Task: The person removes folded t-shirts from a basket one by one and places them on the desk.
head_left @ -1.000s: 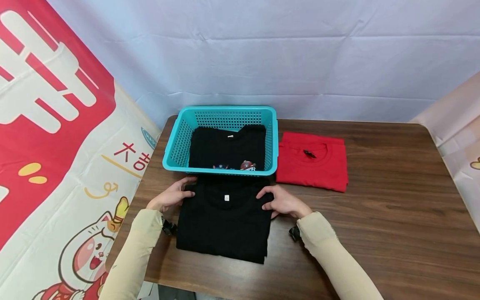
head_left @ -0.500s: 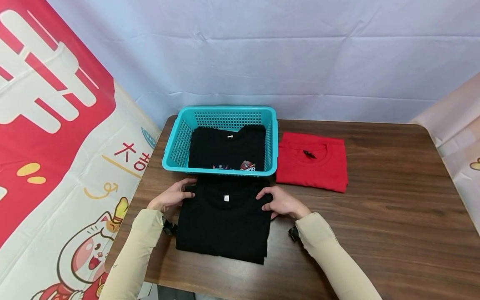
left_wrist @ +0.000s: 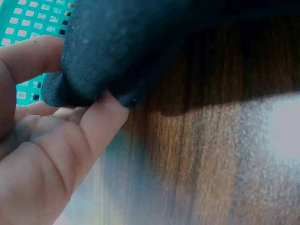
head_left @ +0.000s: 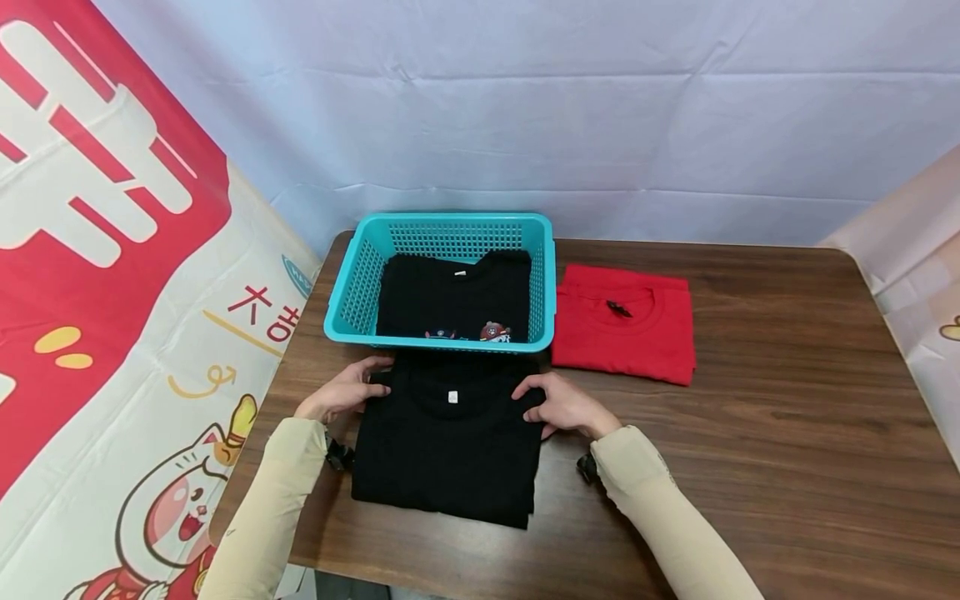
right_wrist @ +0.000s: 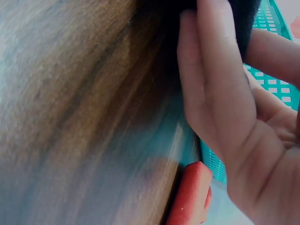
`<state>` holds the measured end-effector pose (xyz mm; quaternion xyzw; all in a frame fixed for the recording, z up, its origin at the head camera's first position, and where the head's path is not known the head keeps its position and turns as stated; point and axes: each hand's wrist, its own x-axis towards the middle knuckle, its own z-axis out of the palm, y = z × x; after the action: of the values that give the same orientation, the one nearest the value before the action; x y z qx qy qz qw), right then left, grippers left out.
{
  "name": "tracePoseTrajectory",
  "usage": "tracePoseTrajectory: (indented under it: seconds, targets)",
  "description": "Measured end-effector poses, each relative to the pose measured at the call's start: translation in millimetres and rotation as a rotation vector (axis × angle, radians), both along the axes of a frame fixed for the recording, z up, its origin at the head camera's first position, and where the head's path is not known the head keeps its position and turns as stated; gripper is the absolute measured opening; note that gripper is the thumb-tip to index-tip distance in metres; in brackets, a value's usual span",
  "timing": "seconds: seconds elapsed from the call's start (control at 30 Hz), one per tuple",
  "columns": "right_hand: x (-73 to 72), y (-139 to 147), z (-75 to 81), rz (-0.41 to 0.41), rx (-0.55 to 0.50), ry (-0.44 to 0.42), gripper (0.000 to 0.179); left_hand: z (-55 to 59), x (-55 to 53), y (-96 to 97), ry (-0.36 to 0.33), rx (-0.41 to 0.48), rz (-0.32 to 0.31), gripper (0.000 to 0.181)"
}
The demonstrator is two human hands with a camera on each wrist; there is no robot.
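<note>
A folded black T-shirt (head_left: pixel 446 454) with a small white neck label lies flat in front of the turquoise basket (head_left: pixel 339 310), its far edge close against the basket. My left hand (head_left: pixel 347 392) grips the shirt's left side near the collar; in the left wrist view the dark cloth (left_wrist: pixel 108 51) sits between thumb and fingers. On the opposite side my right hand (head_left: pixel 562 402) holds the shirt's right edge. From the right wrist, the fingers (right_wrist: pixel 225 79) show against the underside of the cloth. Another black T-shirt (head_left: pixel 453 300) with printed cartoon figures rests inside the basket.
Right of the basket lies a folded red T-shirt (head_left: pixel 626 333) with a dark mark at its collar, touching or nearly touching the basket. All stand on a brown wooden table (head_left: pixel 772 400). White cloth (head_left: pixel 525 117) hangs behind, and a printed banner (head_left: pixel 112 333) runs along the left.
</note>
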<state>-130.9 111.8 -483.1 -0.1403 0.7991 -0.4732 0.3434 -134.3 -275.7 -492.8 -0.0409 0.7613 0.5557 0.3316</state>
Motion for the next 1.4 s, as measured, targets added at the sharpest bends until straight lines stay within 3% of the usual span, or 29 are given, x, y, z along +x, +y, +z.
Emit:
tracePoseTrajectory:
  seconds: [0.43,0.67,0.87,1.03,1.17,1.4]
  targets:
    - [0.0,1,1.0,0.018,-0.017,0.006,0.032,5.5,1.6,-1.0,0.063,-0.080,-0.041,0.057]
    - [0.9,2,3.5,0.053,-0.033,0.029,0.028,8.5,2.1,1.2,0.065,-0.081,-0.046,0.054]
    - [-1.2,4,6.1,0.014,0.019,0.049,0.026,15.9,0.3,-3.8,0.157,-0.189,-0.050,0.049]
    - [-3.9,12,11.3,-0.039,0.037,0.083,0.027,24.6,0.7,-15.3,0.140,-0.236,0.080,0.044]
    - [-8.3,25,20.5,-0.096,0.032,0.059,0.030,31.0,1.0,-28.1,0.148,-0.280,0.209,0.042]
    - [-18.7,50,40.9,-0.190,0.044,0.118,0.030,50.9,-1.0,-35.2,0.278,-0.327,0.468,0.039]
